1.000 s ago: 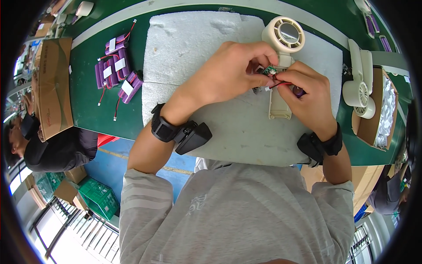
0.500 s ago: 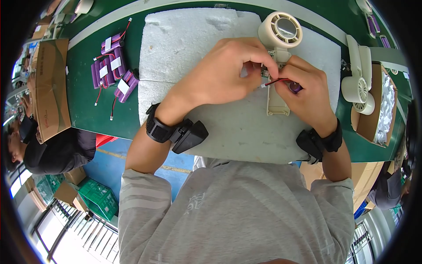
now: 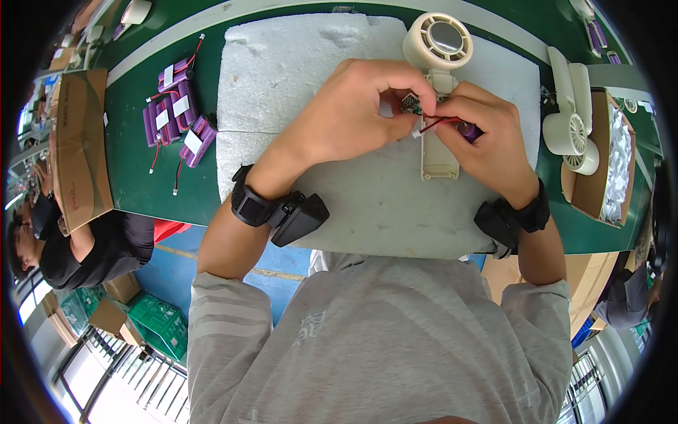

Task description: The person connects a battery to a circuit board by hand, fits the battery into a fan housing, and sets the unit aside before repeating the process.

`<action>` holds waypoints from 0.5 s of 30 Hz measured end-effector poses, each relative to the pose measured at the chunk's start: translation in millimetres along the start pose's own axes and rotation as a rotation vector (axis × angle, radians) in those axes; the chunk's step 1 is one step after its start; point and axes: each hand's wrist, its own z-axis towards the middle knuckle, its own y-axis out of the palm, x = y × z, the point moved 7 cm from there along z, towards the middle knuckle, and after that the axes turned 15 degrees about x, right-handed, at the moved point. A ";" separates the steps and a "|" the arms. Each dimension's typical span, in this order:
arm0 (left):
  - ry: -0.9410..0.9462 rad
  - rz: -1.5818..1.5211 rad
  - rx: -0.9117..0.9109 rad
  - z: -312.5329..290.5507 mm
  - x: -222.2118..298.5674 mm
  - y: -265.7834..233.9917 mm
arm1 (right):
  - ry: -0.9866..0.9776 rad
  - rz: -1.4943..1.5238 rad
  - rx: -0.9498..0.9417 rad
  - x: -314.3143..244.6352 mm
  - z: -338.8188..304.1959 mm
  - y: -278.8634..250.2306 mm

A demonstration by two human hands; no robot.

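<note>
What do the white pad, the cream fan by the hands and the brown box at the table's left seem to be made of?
White pad: probably foam, matt; its surface looks grainy and pitted.
Cream fan: likely moulded plastic, smooth, given its rounded, evenly coloured form.
Brown box: apparently cardboard, dull, with flat sides.

The fan head (image 3: 438, 41) is cream, the battery (image 3: 469, 131) purple.

green board (image 3: 411, 104), purple battery (image 3: 470, 132) held near cream fan (image 3: 438, 35)
</note>
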 end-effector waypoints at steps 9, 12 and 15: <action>-0.004 -0.083 -0.014 1.6 8.6 -0.9 | -0.003 -0.023 0.093 0.5 -1.8 -9.2; -0.049 -0.094 0.012 2.0 1.7 -3.8 | 0.017 -0.021 0.069 0.6 -3.5 -8.3; -0.121 -0.173 0.019 5.6 -2.1 -5.8 | 0.054 0.004 0.042 3.5 -3.4 -8.9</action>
